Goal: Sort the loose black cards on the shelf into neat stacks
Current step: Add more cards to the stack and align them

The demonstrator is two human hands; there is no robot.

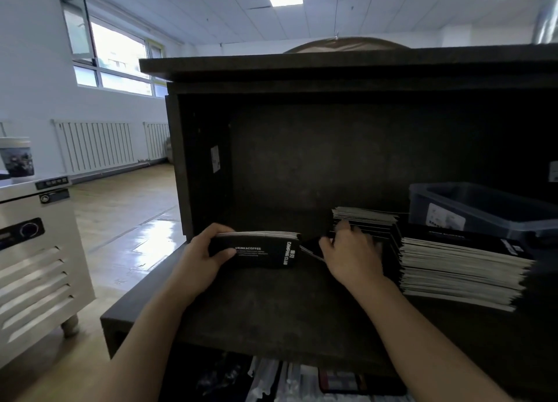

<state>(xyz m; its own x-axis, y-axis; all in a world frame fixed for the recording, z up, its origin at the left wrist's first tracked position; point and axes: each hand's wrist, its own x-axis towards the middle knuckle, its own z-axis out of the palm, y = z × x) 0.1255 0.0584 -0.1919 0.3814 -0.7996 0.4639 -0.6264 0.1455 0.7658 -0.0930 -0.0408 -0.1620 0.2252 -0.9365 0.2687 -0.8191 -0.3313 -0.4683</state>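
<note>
Head view: the left hand (201, 252) has its grip closed round a bundle of black cards (256, 250), held on edge over the shelf (271, 305) with its long axis running left to right and its printed face toward the camera. The right hand (353, 252) reaches to a loose card (312, 252) lying between the bundle's right end and the rear stack (365, 218); whether its grip has closed on that card cannot be told. On this evidence the right hand is the nearer one, and the card would need to travel leftward to join the bundle.
</note>
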